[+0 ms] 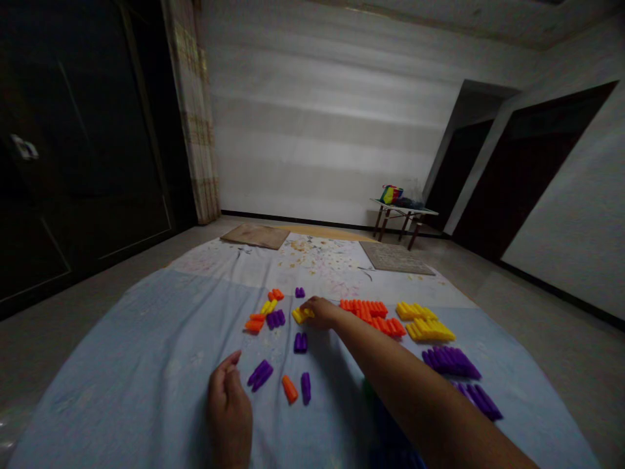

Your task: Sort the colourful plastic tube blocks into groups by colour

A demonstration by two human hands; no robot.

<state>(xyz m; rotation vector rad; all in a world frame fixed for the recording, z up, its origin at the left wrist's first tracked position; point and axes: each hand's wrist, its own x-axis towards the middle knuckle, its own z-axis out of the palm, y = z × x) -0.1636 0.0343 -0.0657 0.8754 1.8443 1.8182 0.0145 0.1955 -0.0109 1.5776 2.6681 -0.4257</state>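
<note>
My right hand (321, 313) reaches across the cloth, its fingers closed at a few small yellow plastic pieces (300, 316); the fingertips are partly hidden. My left hand (229, 407) rests near the front, thumb and fingers apart, with nothing in it. Just right of it lie a pair of purple pieces (260, 375), a single orange piece (290, 389) and another purple piece (306, 388). Farther up are a purple pair (301, 342), a purple cluster (276, 318), orange pieces (254, 323), yellow pieces (268, 307), more orange ones (276, 295) and a far purple pair (299, 292).
Rows of orange (374, 316), yellow (430, 329) and purple pieces (452, 362) lie on the right, partly behind my forearm. A light blue cloth (131, 365) covers the table. Two flat mats, one brown (256, 236) and one grey (396, 258), lie at its far side. A small table (415, 210) stands beyond.
</note>
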